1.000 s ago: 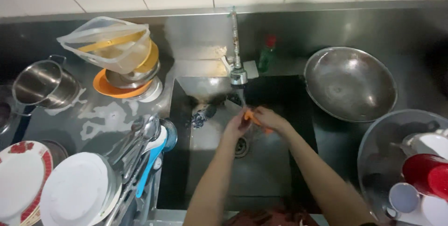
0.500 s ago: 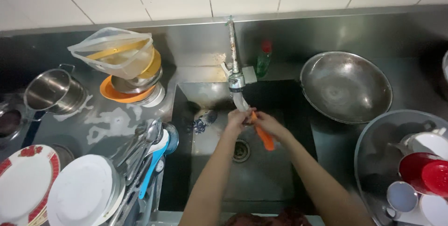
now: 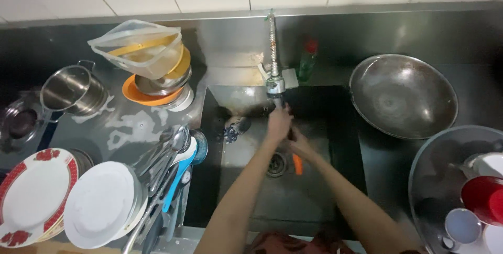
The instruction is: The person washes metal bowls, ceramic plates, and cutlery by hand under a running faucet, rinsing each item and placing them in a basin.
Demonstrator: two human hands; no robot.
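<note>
- Because both your hands meet right under the tap (image 3: 273, 55), the orange-handled tool (image 3: 297, 164) sits where water would fall on it, over the middle of the sink (image 3: 314, 201).
- Its orange handle pokes out below your right hand (image 3: 297, 141), pointing back toward you, just right of the drain (image 3: 276, 164); the working end is hidden between your hands, so you cannot tell what kind of tool it is.
- Your right hand's fingers are wrapped around the upper part of that tool, clamped on it.
- Your left hand (image 3: 279, 122) is raised just under the spout, touching the right hand; whether its fingers are closed on the tool's hidden end or merely curled over it, the picture does not show.
- A scrubber-like clump (image 3: 234, 128) lies in the sink's back left corner, apart from both hands.
- A green bottle with a red cap (image 3: 307, 60) stands just right of the tap.
- On the table to your right sits a large wok (image 3: 402, 95), with a clear bowl (image 3: 435, 180) of cups nearer you.
- To your left, cutlery (image 3: 167, 154) lies beside the sink, then white plates (image 3: 99, 204), a steel pot (image 3: 70, 90) and stacked bowls (image 3: 157, 83) under a clear container (image 3: 137, 47).
</note>
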